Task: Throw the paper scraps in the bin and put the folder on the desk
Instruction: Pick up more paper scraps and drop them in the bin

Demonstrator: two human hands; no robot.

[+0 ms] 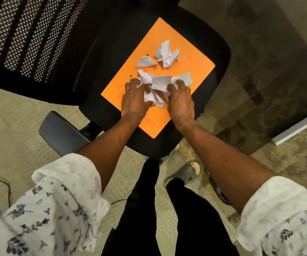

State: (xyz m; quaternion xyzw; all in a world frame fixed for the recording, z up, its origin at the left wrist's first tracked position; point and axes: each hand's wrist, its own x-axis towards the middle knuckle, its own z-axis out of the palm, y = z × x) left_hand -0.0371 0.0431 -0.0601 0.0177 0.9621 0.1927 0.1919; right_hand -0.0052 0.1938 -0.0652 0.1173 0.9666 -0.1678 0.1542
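Note:
An orange folder (189,65) lies flat on the black seat of an office chair (217,50). White crumpled paper scraps lie on it. A bunch of scraps (157,84) sits between my two hands. My left hand (135,99) presses on its left side and my right hand (180,100) curls over its right side, both gripping the paper. Two more scraps lie farther up the folder: a small one (145,61) and a larger crumpled one (166,53). No bin or desk is in view.
The chair's mesh backrest (28,34) fills the upper left, and an armrest (62,133) juts out at the lower left. A cable (4,182) runs over the carpet at left. My legs and a sandalled foot (186,173) stand before the chair.

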